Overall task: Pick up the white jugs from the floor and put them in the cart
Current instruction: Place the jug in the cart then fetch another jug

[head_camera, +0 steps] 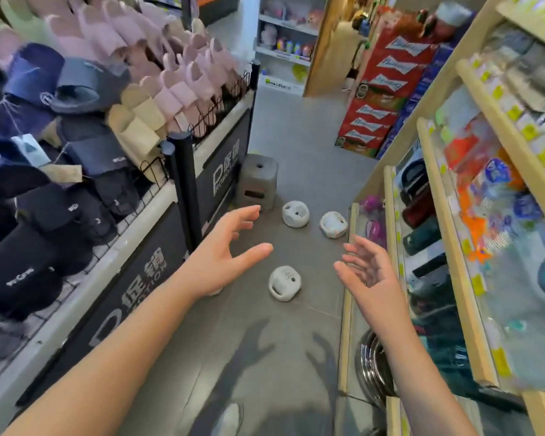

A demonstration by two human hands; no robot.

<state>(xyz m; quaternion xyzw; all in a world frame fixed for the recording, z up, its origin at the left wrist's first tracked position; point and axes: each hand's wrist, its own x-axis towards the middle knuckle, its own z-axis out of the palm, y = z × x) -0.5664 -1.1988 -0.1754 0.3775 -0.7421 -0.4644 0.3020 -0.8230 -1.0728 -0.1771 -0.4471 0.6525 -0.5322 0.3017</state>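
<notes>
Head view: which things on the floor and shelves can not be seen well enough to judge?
- White object under the left hand: mostly hidden by the wrist; maybe a fourth jug.
- Cart: not in view.
- Packets on the right shelves: blurred.
- Print on the nearest white jug: too small to read.
- Shoe: cut by the bottom edge.

Floor strip (296,136) narrow between slipper bin (139,278) and shelf unit (346,309). Grey stool (258,180) against bin base, just behind far-left jug (295,214). Bare floor all around nearest jug (284,283).
</notes>
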